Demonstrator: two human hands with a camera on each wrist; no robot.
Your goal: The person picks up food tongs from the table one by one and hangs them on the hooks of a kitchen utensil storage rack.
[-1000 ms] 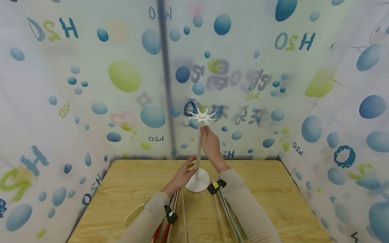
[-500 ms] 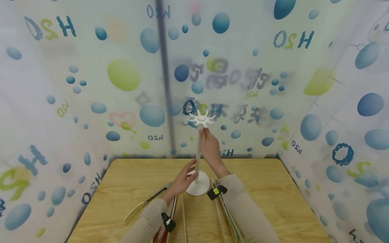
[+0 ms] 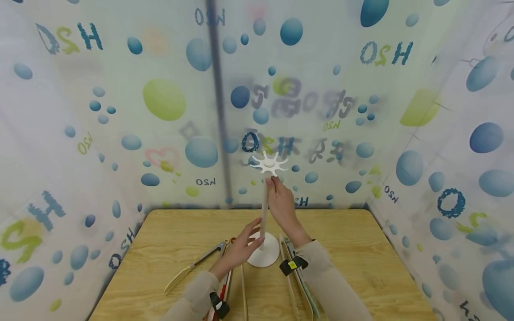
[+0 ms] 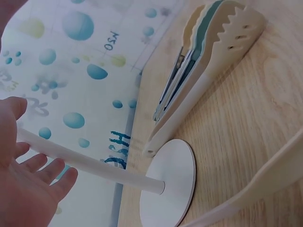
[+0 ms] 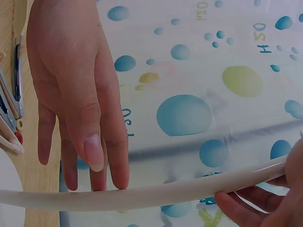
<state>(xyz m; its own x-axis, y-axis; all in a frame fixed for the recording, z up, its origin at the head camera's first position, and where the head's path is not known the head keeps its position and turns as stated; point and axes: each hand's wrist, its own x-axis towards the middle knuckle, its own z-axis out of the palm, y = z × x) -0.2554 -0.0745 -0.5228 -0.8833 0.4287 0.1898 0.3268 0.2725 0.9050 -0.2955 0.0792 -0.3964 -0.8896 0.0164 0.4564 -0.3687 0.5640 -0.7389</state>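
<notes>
A white utensil stand point(image 3: 263, 203) with a round base point(image 3: 263, 258) and a ring of hooks point(image 3: 269, 164) on top is upright over the table. Near the top, just under the hooks, my right hand point(image 3: 282, 203) pinches the pole between thumb and fingers. My left hand point(image 3: 240, 248) is at the lower pole, its fingers fairly straight and slightly spread beside it. The left wrist view has the pole point(image 4: 94, 165) running past these fingers. From the right wrist view, the left fingertips point(image 5: 120, 182) are at the pole, while the right fingers point(image 5: 241, 208) hold its other end.
Tongs with grey arms point(image 3: 205, 257) lie left of the left forearm, and red-and-cream utensils point(image 3: 222, 292) lie partly under it. A thin cream utensil point(image 3: 244, 290) points toward the base. More tongs, cream and green point(image 4: 203, 42), lie right of the stand.
The stand has shifted toward me, and both hands came along with it. The right hand keeps its grip on the upper pole. More of the tongs at left now shows.
</notes>
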